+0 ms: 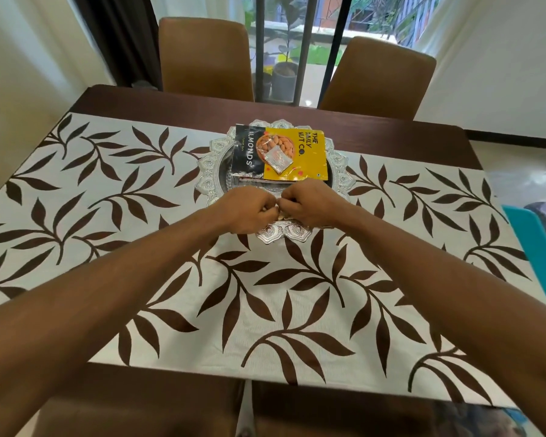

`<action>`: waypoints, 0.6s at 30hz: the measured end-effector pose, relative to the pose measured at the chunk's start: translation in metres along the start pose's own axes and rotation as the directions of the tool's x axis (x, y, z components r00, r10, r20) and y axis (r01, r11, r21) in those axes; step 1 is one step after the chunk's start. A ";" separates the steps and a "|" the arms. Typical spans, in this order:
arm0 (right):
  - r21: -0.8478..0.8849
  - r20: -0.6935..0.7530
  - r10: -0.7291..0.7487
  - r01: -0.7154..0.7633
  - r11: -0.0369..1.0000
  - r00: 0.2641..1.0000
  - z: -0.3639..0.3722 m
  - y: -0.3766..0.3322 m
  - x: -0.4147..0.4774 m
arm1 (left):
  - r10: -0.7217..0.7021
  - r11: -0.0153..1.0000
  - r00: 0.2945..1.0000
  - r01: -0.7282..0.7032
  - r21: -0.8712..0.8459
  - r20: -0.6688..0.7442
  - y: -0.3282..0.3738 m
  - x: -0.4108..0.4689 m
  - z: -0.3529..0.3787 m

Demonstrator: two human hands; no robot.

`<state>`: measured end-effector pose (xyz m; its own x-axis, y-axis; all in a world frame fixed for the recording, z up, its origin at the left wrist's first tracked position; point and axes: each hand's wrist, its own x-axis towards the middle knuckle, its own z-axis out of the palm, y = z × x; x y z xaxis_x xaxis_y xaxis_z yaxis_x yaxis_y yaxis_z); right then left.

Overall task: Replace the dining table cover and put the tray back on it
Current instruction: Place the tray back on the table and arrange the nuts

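Observation:
A white table cover [265, 298] printed with brown leaves lies flat across the dark wooden dining table [202, 104]. On it, past the middle, rests an ornate silver tray [339, 162]. The tray carries a yellow and black almond packet [284, 152] with a small sachet [278, 159] on top. My left hand [246, 209] and my right hand [309, 203] are side by side, both with fingers curled over the tray's near rim. Whether the tray is lifted or resting flat, I cannot tell.
Two brown chairs [202, 55] [379, 74] stand at the far side, in front of a window with potted plants. Two more chair backs [328, 408] are at the near edge. A teal object [536, 247] sits by the table's right edge.

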<state>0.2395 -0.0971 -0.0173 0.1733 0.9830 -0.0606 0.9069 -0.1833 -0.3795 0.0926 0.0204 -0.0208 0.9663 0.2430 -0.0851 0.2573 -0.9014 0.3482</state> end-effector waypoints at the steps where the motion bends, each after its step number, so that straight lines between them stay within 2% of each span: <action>1: 0.020 -0.028 0.011 -0.011 1.000 1.000 0.000 0.001 0.002 | -0.009 1.000 1.000 0.009 0.005 0.006 0.000 0.002 -0.002; 7: 0.047 -0.102 0.029 -0.025 0.999 0.994 -0.001 -0.001 0.013 | -0.060 0.996 0.998 0.059 -0.065 -0.001 0.003 0.012 -0.007; 10: 0.097 -0.175 0.049 -0.033 0.995 0.983 -0.004 -0.003 0.020 | -0.158 0.978 0.987 0.150 -0.147 -0.042 0.006 0.017 -0.011; 12: 0.190 -0.237 0.108 -0.063 0.980 0.965 -0.005 -0.006 0.024 | -0.265 0.938 0.960 0.233 -0.257 -0.095 0.006 0.020 -0.013; 14: 0.397 -0.326 0.248 -0.106 0.912 0.912 -0.007 -0.015 0.027 | -0.384 0.862 0.915 0.310 -0.402 -0.119 0.007 0.022 -0.016; 15: 0.575 -0.332 0.375 -0.130 0.808 0.866 -0.009 -0.020 0.029 | -0.438 0.803 0.892 0.331 -0.496 -0.115 0.007 0.023 -0.018; 16: 0.772 -0.269 0.519 -0.140 0.620 0.811 -0.013 -0.025 0.030 | -0.490 0.721 0.865 0.336 -0.606 -0.104 0.009 0.025 -0.020; 17: 0.921 -0.131 0.635 -0.144 0.362 0.762 -0.017 -0.030 0.030 | -0.553 0.613 0.829 0.335 -0.716 -0.086 0.010 0.028 -0.023; 18: 0.988 0.064 0.669 -0.143 0.065 0.741 -0.017 -0.032 0.028 | -0.619 0.491 0.783 0.331 -0.806 -0.056 0.013 0.030 -0.026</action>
<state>0.2222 -0.0635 0.0090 0.7103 0.6063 -0.3575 -0.3454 -0.1422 -0.9276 0.1245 0.0250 0.0057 0.5969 0.7686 -0.2303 0.4394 -0.0730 0.8953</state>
